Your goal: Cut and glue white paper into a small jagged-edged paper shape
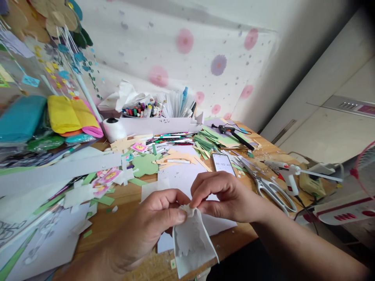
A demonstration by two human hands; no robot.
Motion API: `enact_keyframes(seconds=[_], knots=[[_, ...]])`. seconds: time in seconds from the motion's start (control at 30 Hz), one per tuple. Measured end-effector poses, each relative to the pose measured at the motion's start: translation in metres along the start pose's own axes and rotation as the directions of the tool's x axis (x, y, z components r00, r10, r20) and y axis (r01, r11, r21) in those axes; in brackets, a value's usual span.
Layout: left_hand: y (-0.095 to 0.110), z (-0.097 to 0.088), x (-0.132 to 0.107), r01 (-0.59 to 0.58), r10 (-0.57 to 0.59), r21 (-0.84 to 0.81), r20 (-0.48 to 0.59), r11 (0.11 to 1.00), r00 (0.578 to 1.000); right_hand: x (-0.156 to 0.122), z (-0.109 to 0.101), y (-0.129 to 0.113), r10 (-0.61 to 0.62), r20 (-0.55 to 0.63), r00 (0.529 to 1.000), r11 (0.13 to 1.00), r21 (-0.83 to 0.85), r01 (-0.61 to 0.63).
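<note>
A soft white piece (193,244), paper or thin cloth, hangs down over the table's front edge with its top gathered between my fingers. My left hand (158,218) pinches that gathered top between thumb and forefinger. From the right, my right hand (224,195) pinches the same top edge, its fingertips touching the piece close to my left thumb. Beneath both hands lie pale sheets of paper (178,177) on the wooden table. A phone (222,163) showing a timer lies just beyond my right hand.
Large scissors (271,189) and a white glue gun (288,177) lie to the right. A black glue gun (234,134) rests farther back. Green paper strips (206,140), a green cloud-shaped cutout (145,164) and a thread spool (113,129) lie across the table. Markers (143,110) stand at the back.
</note>
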State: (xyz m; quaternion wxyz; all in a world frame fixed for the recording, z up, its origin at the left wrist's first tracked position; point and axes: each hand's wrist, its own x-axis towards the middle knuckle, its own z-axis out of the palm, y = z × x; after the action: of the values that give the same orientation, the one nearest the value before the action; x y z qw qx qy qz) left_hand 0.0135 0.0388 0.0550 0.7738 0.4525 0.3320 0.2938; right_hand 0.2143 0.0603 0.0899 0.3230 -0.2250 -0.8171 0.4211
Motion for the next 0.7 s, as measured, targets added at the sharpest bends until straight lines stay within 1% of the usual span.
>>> enact_keyframes(seconds=[0.23, 0.33, 0.43, 0.53, 0.7], knots=[[-0.001, 0.000, -0.002, 0.027, -0.028, -0.038, -0.012, 0.999, 1.000, -0.003, 0.004, 0.004, -0.024, -0.030, 0.999, 0.999, -0.048, 0.023], [-0.001, 0.001, -0.001, 0.046, -0.048, -0.040, -0.036, 0.998, 0.998, -0.004, 0.004, 0.001, -0.036, 0.005, 0.999, 0.990, -0.134, 0.036], [-0.002, 0.002, 0.000, 0.040, -0.043, -0.033, -0.085, 0.999, 0.995, -0.005, 0.004, -0.003, -0.031, 0.042, 0.999, 0.966, -0.256, 0.041], [-0.003, 0.003, 0.000, 0.032, -0.033, -0.002, -0.111, 0.999, 0.993, -0.003, 0.005, -0.005, -0.009, 0.066, 0.998, 0.944, -0.329, 0.030], [-0.003, 0.003, 0.002, 0.020, -0.004, 0.113, -0.148, 0.993, 0.989, 0.003, 0.006, -0.006, 0.058, 0.119, 0.991, 0.930, -0.366, -0.010]])
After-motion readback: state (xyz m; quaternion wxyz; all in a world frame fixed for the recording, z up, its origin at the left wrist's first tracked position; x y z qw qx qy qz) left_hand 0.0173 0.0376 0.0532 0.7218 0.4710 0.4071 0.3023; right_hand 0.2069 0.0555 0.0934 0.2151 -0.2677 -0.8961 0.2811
